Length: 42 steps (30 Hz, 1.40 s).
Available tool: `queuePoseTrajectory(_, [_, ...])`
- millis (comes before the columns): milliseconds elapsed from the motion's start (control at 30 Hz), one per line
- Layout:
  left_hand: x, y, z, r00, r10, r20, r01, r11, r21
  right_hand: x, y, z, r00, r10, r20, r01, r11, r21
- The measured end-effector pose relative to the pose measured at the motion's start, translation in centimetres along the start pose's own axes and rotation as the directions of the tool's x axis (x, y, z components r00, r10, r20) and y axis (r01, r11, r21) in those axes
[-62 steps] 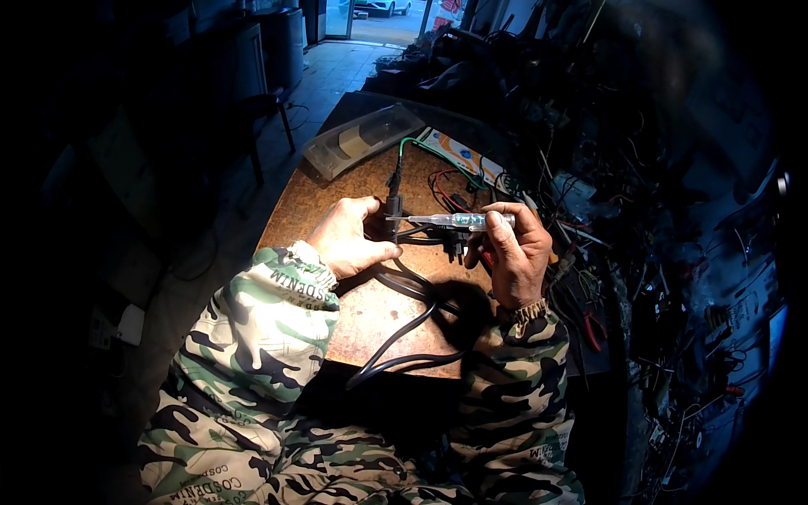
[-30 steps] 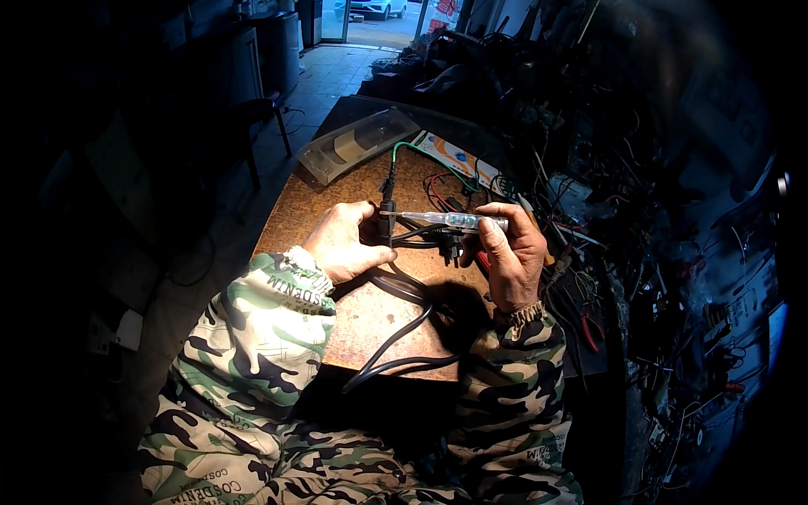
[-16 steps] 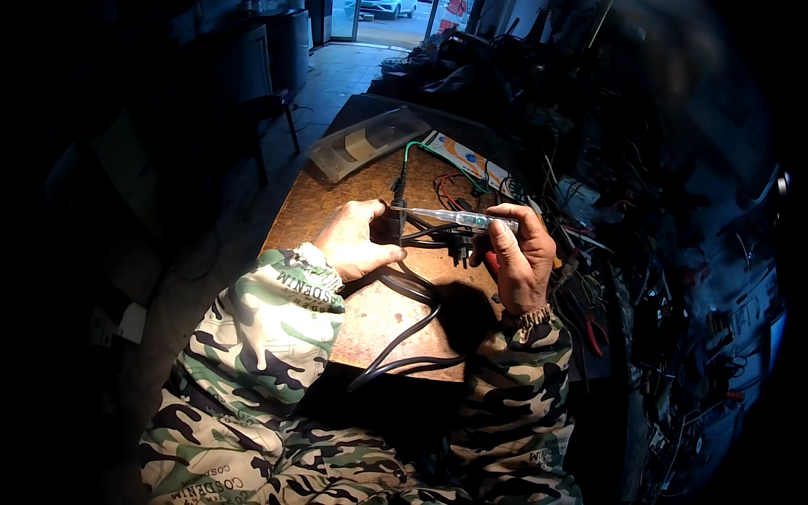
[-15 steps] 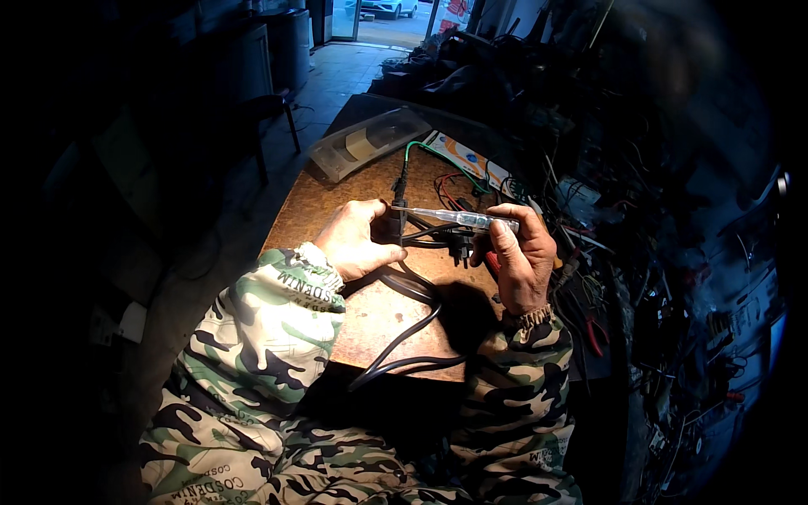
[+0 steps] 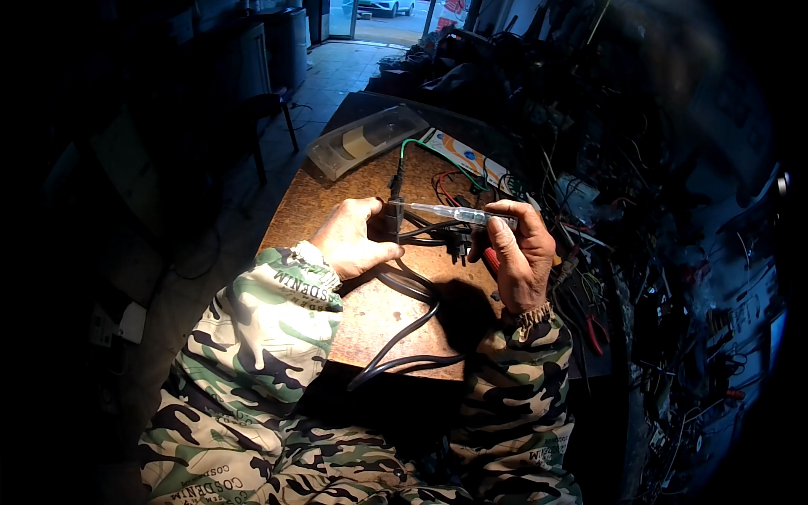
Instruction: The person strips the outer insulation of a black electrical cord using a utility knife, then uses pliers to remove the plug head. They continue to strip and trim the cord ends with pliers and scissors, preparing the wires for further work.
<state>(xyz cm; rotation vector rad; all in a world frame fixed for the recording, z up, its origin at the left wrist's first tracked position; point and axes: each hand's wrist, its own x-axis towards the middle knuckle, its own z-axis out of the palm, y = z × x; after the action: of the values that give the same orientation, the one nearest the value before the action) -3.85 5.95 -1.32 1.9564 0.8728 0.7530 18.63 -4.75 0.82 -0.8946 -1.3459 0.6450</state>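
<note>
Black connector (image 5: 393,220) is pinched in the left hand (image 5: 347,241), thumb on the near side and fingers on the far side, though the fingertips are lost in shadow so I can't tell how tight the grip is. Right hand (image 5: 518,248) has its thumb and fingers closed round the handle of a clear tester (image 5: 454,214). So the hands are apart, each clamped on its own thing, with the tester bridging the gap.

What matters most, imo, is the angle. Tester lies nearly crosswise, thin tip toward the left hand, butt end in the right palm. Connector's long axis runs away from the body, so the two cross at close to a right angle. Tip is at the connector's far half, way nearer the left hand than the right. Touching it or just over it? Can't tell.

Between the hands, nearer the right one, a plug (image 5: 459,244) sits with its prongs facing the body. Cord (image 5: 396,338) loops on the near side of both hands. Green wire (image 5: 407,143) arcs beyond them toward a card (image 5: 454,154), with a plastic tray (image 5: 332,153) past the left hand. Pliers (image 5: 595,335) lie to the right of the right hand.
</note>
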Motion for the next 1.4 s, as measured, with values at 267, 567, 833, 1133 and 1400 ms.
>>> queuePoseTrajectory(267, [0.0, 0.0, -0.2, 1.0, 0.0, -0.012, 0.001, 0.998, 0.067, 0.0, 0.0, 0.2, 1.0, 0.014, 0.016, -0.015, 0.999, 0.039])
queuePoseTrajectory(567, [0.4, -0.8, 0.0, 1.0, -0.015, -0.025, 0.015, 1.0, 0.026, -0.1, 0.0, 0.1, 0.999, 0.027, 0.022, -0.027, 1.0, 0.012])
queuePoseTrajectory(833, [0.4, -1.4, 0.2, 1.0, -0.006, -0.006, 0.005, 0.997, -0.075, -0.1, 0.2, -0.1, 0.999, 0.036, 0.027, -0.036, 0.999, 0.004])
queuePoseTrajectory(1133, [0.4, -0.8, 0.1, 1.0, -0.003, 0.017, 0.004, 1.0, -0.022, -0.1, 0.5, -0.1, 1.0, 0.015, 0.018, -0.015, 1.0, -0.011])
queuePoseTrajectory(1400, [0.2, -0.6, -0.1, 1.0, -0.01, 0.018, 0.01, 1.0, -0.022, 0.0, 0.5, 0.1, 1.0, -0.005, 0.017, 0.005, 1.0, 0.001])
